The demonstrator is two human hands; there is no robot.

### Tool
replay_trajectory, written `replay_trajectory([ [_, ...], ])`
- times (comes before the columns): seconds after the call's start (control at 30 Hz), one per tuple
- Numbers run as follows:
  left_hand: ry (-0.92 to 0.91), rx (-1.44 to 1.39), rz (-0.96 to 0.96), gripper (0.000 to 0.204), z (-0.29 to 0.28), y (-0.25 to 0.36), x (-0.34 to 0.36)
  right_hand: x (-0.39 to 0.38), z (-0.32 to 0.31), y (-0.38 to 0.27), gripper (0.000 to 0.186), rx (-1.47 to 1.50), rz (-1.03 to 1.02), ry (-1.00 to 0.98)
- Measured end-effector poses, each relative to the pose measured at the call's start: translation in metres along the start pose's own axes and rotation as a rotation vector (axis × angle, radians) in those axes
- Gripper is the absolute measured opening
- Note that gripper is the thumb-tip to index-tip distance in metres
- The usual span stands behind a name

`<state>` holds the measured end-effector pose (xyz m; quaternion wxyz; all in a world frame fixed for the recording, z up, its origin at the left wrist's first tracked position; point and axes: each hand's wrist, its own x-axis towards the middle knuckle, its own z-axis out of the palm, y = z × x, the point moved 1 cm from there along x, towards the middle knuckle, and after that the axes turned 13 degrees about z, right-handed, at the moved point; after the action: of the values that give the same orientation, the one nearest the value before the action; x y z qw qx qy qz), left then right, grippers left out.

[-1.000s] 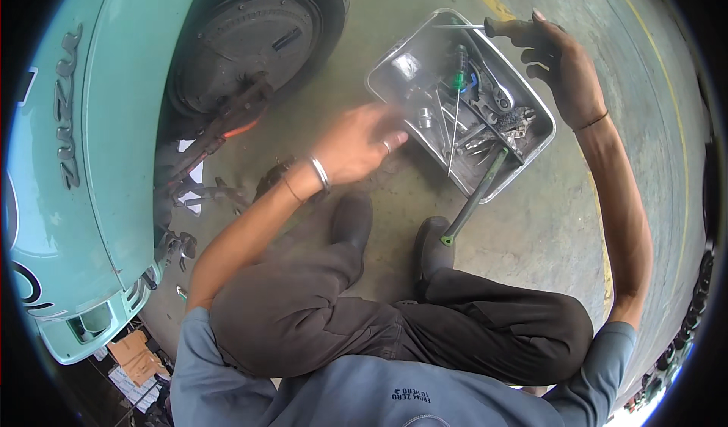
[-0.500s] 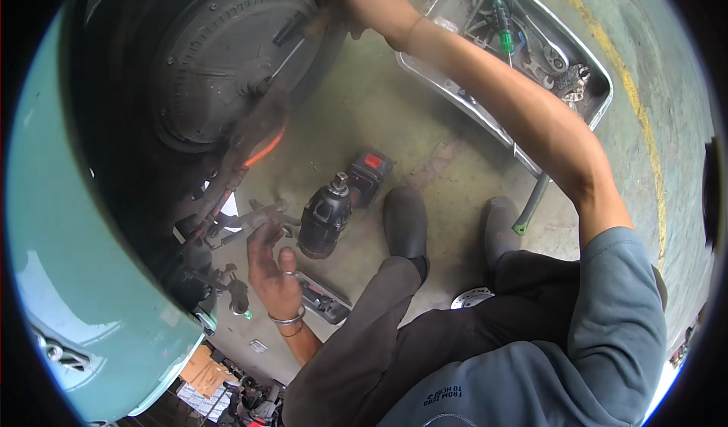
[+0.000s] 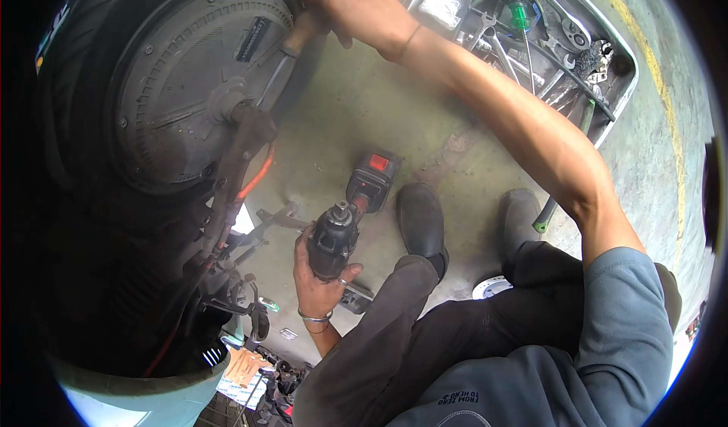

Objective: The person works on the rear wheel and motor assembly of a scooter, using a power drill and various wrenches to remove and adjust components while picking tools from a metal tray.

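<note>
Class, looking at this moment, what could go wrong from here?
The screwdriver in the right hand, angled toward the middle of the wheel, could slip and scratch it. The black power tool, cupped by the left hand near the person's left boot, might knock that foot if it got away.

A metal tray (image 3: 625, 64) at the upper right holds a green-handled screwdriver (image 3: 519, 14), a ratchet (image 3: 575, 34), spanners (image 3: 489, 26) and pliers (image 3: 603, 59). A green-ended bar (image 3: 543, 217) slants out across its near rim. Farther right, a yellow line (image 3: 669, 116) runs along the floor. At the lower left, brown cardboard (image 3: 244, 365) lies beside a turquoise panel (image 3: 144, 398), which curves along the picture's lower edge
</note>
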<state>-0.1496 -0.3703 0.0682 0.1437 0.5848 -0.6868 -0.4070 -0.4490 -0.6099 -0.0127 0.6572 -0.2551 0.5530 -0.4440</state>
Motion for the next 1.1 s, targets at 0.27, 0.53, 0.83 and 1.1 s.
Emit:
replay_trajectory([
  [0.27, -0.003, -0.018, -0.041, 0.102, 0.003, 0.010, 0.012, 0.013, 0.000, 0.020, 0.039, 0.113, -0.006, -0.083],
  [0.53, 0.011, -0.045, -0.115, 0.102, 0.003, 0.009, 0.012, 0.027, -0.001, 0.033, 0.035, 0.143, -0.011, -0.165],
  [0.83, -0.070, 0.055, -0.100, 0.104, 0.000, 0.003, 0.015, 0.032, -0.005, 0.037, 0.036, 0.162, -0.006, -0.240],
  [1.1, -0.072, 0.065, -0.118, 0.102, -0.003, 0.017, 0.019, 0.037, 0.002, 0.037, 0.034, 0.160, 0.011, -0.239],
])
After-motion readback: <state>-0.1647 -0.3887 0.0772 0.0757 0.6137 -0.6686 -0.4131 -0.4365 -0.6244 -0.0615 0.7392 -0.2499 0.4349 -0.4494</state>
